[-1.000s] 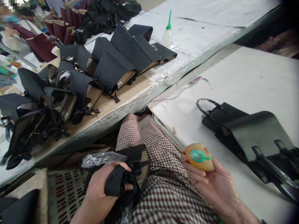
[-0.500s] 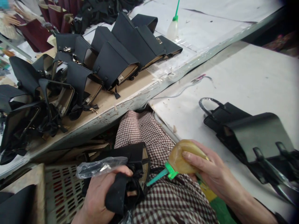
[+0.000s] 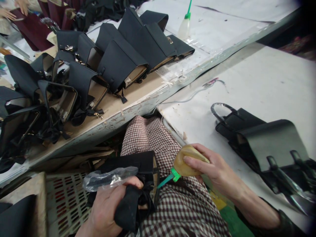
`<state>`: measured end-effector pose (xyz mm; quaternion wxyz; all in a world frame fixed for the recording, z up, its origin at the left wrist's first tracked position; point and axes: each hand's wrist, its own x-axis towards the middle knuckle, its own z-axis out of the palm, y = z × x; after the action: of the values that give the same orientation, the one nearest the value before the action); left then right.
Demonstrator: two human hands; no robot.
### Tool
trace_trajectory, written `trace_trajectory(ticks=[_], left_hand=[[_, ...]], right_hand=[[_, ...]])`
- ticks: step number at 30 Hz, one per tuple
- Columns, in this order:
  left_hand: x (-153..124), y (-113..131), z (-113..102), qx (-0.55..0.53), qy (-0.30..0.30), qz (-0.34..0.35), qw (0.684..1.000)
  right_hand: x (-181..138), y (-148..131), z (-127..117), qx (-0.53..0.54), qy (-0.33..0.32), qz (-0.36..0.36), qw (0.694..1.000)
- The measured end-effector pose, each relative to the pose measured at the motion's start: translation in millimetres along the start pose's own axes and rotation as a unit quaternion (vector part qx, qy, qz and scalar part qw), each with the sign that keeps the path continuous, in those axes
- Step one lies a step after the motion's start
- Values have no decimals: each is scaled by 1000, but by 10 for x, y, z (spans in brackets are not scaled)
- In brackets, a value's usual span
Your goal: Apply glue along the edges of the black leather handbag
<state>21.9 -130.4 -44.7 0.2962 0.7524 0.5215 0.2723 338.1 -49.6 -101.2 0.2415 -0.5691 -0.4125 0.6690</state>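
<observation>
The person's bare left hand (image 3: 106, 204) reaches up from the bottom edge, left of centre, its back turned to the camera. It is curled in a grip, with one finger (image 3: 134, 181) bent across the top and the others mostly hidden; the wrist lies low, near the bottom of the view. The bare right hand (image 3: 206, 164) comes in from the right, fingers pointing left, wrapped in a firm squeeze, one digit pressing on the near side. Its bare forearm (image 3: 249, 200) slants down to the lower right corner, where a dark sleeve (image 3: 281, 222) begins. Both hands are over or beside the lap, clothed in brown-and-white checked fabric (image 3: 145, 136), and stand apart from each other.
</observation>
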Motion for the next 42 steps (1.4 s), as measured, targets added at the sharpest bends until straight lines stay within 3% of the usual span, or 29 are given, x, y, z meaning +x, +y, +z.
trace_trajectory(ticks=[6, 14, 17, 20, 25, 31, 35, 42], left_hand=[[23, -15, -5, 6, -8, 20, 1000], [44, -34, -26, 51, -12, 1, 999], [54, -59, -24, 40, -26, -13, 999], [90, -93, -39, 16, -43, -48, 998], [190, -153, -125, 15, -62, -70, 995], [266, -180, -152, 21, -45, -93, 994], [300, -151, -127, 21, -39, -91, 995], [344, -38, -104, 24, -42, -89, 995]], right_hand=[[134, -3, 25, -68, 26, -8, 997], [231, 239, 51, -145, 61, -56, 986], [194, 199, 14, -108, 47, -49, 992], [138, 126, -40, 13, 18, -29, 999], [71, 147, -28, 239, 20, -21, 971], [17, 248, 122, 185, 90, -90, 974], [-2, 171, 215, 161, 129, -126, 970], [-158, 16, 247, 130, 86, -139, 978]])
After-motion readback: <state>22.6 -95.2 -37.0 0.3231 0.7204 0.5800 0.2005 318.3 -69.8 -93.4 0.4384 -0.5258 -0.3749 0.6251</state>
